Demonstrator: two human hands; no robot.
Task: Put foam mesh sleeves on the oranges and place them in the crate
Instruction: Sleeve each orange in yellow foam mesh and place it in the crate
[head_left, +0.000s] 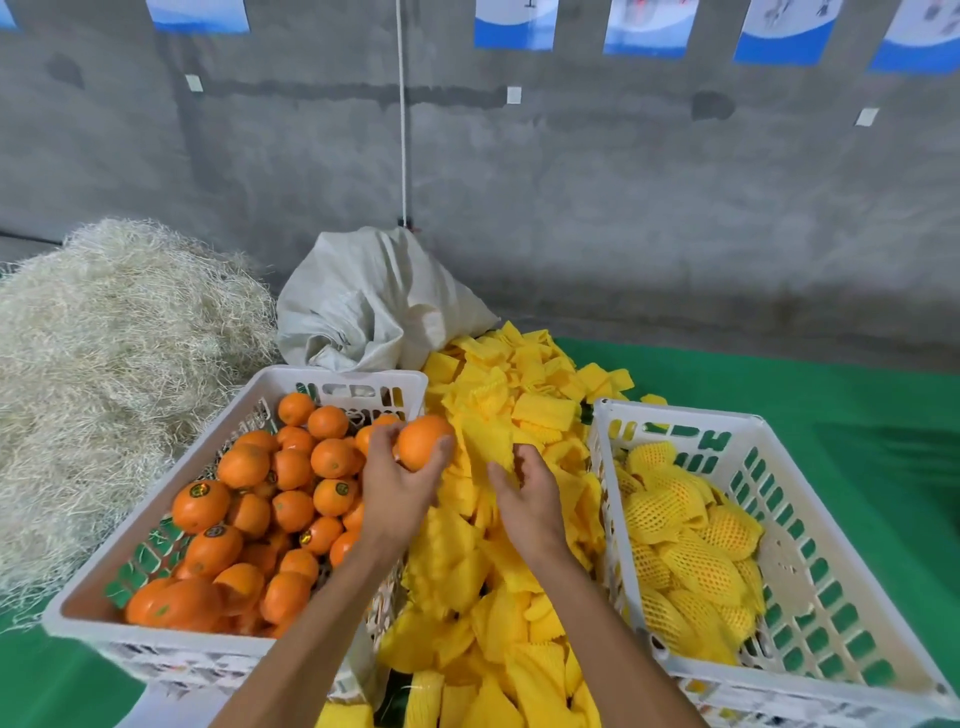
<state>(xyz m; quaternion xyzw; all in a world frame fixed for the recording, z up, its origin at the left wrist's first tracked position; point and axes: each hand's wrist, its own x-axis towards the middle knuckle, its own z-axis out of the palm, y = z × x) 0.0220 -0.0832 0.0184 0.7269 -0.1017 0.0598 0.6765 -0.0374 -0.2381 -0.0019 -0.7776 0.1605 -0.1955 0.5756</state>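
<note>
Grey concrete wall (623, 182) fills the upper half of our view, with blue-and-white posters (514, 23) along its top edge and a white cord (401, 104) hanging down it. Green cloth (831, 415) covers the work surface. A pale straw heap (104, 364) lies at far left; a crumpled grey sack (374, 301) sits behind the crates.

We note two white plastic crates. The left crate (156, 525) holds loose oranges (291, 509), glossy, several with small round stickers. The right crate (841, 623) holds sleeved oranges (691, 540), each wrapped in yellow foam mesh, piled against its left side. Between the crates runs a heap of flat yellow foam mesh sleeves (498, 597).

Our left hand (400, 478) grips one bare orange (423, 441), fingers curled round it, above the right edge of the left crate. Our right hand (530, 493) rests on the sleeve heap just beside it, fingers curled into the sleeves; whether it has actually pinched one we cannot tell.
</note>
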